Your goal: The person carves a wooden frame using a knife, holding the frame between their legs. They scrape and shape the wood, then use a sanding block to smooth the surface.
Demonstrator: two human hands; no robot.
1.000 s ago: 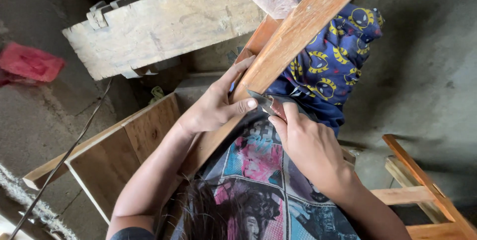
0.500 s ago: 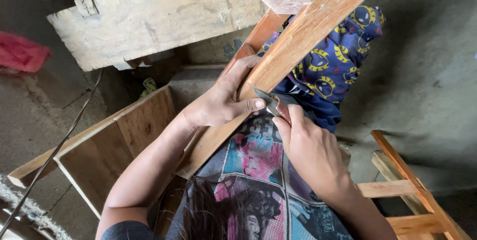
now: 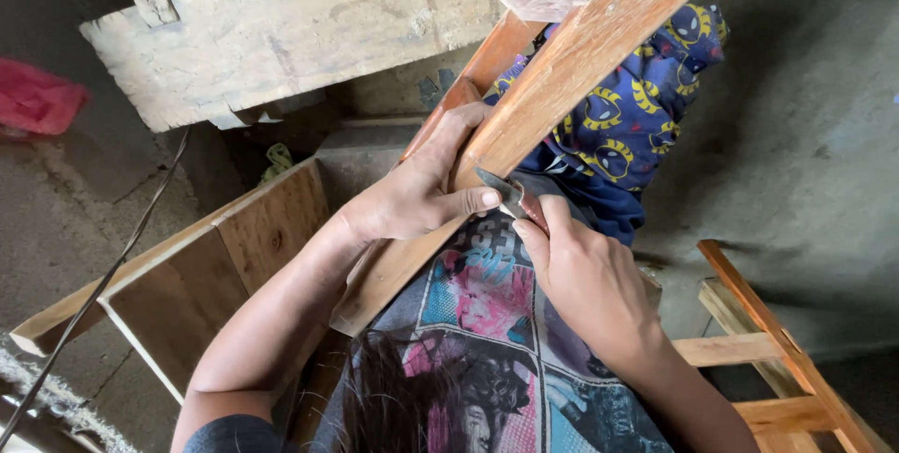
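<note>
My left hand (image 3: 421,193) wraps around a long reddish wooden bar (image 3: 599,41) that slants from the top right down to my lap. My right hand (image 3: 585,275) is closed on a small tool with a dark metal blade (image 3: 501,193) and a reddish handle, its blade lying against the bar's lower edge beside my left thumb. Below my hands are my printed shirt (image 3: 487,303) and blue patterned trousers (image 3: 637,106).
A thick pale plank (image 3: 290,31) lies across the top left. An open wooden box frame (image 3: 187,275) stands at the left, with a thin cable (image 3: 112,266) over it. A wooden rack (image 3: 758,350) is at the lower right. A red cloth (image 3: 37,97) lies on the concrete floor.
My view has shifted slightly. Both hands keep their grip and stay at the same spot on the bar; the blade remains against the wood.
</note>
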